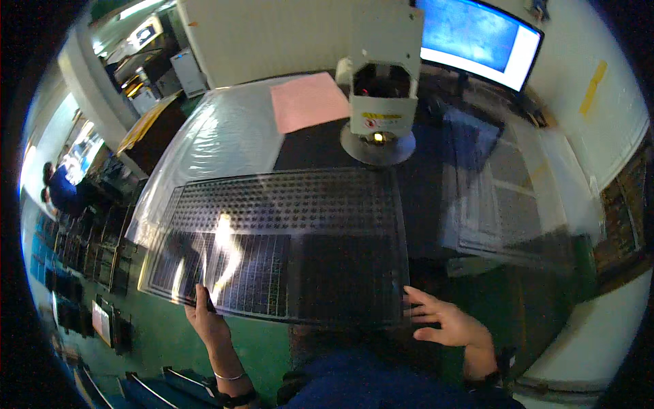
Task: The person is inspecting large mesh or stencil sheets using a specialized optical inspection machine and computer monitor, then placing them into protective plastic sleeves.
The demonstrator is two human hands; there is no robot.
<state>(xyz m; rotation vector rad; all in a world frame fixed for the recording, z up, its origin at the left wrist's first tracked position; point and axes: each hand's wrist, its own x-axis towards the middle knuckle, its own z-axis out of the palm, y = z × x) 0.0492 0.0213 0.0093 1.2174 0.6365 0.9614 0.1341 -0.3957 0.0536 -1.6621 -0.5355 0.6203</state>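
Note:
A large, thin transparent sheet (347,273) with dark printed patterns lies in front of me, partly over the table's near edge. Rows of dark dots fill its far half and fine grids its near half. Bright light reflects off its left side. My left hand (208,324) grips its near edge toward the left corner, thumb on top. By the near right corner is my right hand (449,324), its fingers stretched out and apart. Whether its fingertips touch the sheet's edge, I cannot tell.
Beyond the sheet stands a pale machine (383,112) with a round base and a small light. A lit monitor (477,41) is at the back right. Pink paper or cloth (310,102) lies on clear plastic film (225,136). More transparent sheets (504,184) rest at right. People (61,187) are far left.

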